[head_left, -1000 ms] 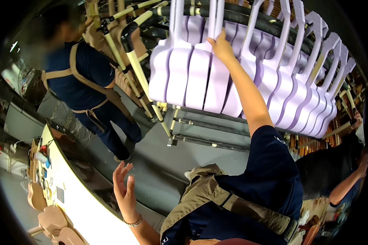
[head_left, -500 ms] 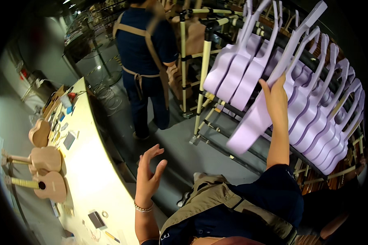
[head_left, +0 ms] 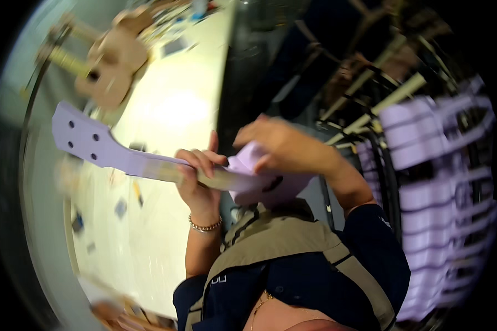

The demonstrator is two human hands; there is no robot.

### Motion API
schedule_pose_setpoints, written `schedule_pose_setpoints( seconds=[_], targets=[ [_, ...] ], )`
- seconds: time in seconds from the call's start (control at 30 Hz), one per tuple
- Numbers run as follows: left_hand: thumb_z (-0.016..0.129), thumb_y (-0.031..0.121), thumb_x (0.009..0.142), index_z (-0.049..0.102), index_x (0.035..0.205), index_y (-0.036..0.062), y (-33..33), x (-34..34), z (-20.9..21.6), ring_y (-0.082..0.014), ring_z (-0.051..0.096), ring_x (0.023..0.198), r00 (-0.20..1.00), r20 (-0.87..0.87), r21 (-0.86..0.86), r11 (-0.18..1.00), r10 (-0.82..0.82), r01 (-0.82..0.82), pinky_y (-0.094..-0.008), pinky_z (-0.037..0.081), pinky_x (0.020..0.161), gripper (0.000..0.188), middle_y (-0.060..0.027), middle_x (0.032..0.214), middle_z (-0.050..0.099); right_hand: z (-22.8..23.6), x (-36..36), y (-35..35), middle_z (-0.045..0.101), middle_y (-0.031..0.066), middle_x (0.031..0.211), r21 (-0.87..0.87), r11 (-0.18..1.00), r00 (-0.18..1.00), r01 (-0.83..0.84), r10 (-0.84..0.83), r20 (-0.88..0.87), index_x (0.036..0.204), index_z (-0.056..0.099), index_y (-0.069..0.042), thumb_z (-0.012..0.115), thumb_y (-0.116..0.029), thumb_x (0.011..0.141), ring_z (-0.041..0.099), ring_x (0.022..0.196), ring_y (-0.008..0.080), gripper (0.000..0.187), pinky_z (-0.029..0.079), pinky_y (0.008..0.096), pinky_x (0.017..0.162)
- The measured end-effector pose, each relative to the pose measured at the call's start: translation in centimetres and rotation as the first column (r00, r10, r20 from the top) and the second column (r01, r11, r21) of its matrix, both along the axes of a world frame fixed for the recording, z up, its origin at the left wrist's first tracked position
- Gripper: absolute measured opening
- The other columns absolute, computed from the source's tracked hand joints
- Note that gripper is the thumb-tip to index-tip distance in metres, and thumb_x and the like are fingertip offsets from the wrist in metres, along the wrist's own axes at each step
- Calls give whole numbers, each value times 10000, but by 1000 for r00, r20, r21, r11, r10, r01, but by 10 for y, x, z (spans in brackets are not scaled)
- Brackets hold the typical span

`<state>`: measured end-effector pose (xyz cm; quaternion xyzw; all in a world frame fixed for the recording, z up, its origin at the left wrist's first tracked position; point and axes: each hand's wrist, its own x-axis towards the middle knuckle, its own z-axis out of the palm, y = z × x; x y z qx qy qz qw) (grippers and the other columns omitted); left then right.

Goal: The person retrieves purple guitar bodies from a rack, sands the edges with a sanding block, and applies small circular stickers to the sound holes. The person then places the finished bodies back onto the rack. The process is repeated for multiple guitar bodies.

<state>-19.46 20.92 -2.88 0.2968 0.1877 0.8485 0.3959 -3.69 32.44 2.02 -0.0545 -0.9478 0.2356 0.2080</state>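
Note:
A lilac ukulele (head_left: 88,138) lies across in front of me, its four-holed headstock to the left and its body close to my apron. My left hand (head_left: 196,176) is closed round the neck, with a beaded bracelet at the wrist. The fretboard and the strip around it look paler than the lilac and are blurred. At the body's upper edge is my right hand (head_left: 284,140), smeared by motion, with its thumb over the lilac face and its fingers bent about the edge. Part of the dark sound hole shows below that thumb.
To my left runs a long pale worktable (head_left: 160,231) with small tools. Unpainted ukuleles (head_left: 107,77) lie at its far left. On the right, several lilac ukuleles (head_left: 431,215) fill a pipe rack (head_left: 389,182). Another person (head_left: 309,49) stands beyond, blurred.
The lilac ukulele has come off the rack side toward my body and now lies crosswise. My left hand, empty before, has taken its neck. My view has turned left toward the worktable.

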Motion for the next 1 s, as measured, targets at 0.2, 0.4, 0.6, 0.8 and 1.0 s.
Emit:
schedule_pose_setpoints(
  seconds=[0.2, 0.4, 0.6, 0.8, 1.0],
  targets=[
    [549, 362, 877, 453, 796, 104, -132, -83, -19, -131, 485, 611, 398, 268, -378, 476, 877, -794, -424, 410, 941, 287, 13, 603, 431, -107, -25, 62, 391, 181, 1330, -493, 771, 899, 403, -434, 56, 1300, 395, -53, 470, -478, 871, 412, 1205, 286, 608, 309, 371, 1008],
    [553, 317, 884, 440, 808, 102, -219, -46, -20, -124, 506, 632, -4, 304, -422, 131, 953, -897, -423, 403, 960, 255, 7, 623, 456, -188, -100, 13, 402, 124, 1340, -953, -256, 958, 164, 271, 92, 1372, 274, -32, 222, -562, 921, 410, 1206, 213, 698, 342, 342, 995],
    [483, 337, 922, 405, 1096, 82, -186, 8, -7, -248, 561, 888, -75, 20, -399, -61, 997, -915, -465, 395, 960, 318, -97, 892, 549, -209, -135, -20, 437, 143, 1295, -889, -280, 881, 363, 415, 229, 1340, 310, 4, 160, -535, 936, 447, 1172, 252, 690, 379, 359, 976],
    [492, 292, 919, 263, 1248, -6, -158, 41, -37, -351, 480, 1130, -79, -359, -538, -276, 930, -796, -480, 408, 946, 500, -238, 1134, 506, -210, -142, -21, 417, 157, 1317, -864, -270, 815, 426, 528, 237, 1348, 294, 16, 128, -560, 923, 433, 1190, 263, 735, 358, 363, 998],
    [478, 262, 926, 263, 1255, -18, -152, 41, -50, -349, 487, 1113, -139, -330, -562, -313, 933, -765, -474, 411, 946, 482, -235, 1166, 476, -206, -154, -7, 398, 171, 1335, -874, -217, 797, 435, 545, 261, 1347, 287, 35, 91, -593, 902, 406, 1220, 269, 795, 338, 367, 1014]
  ],
)
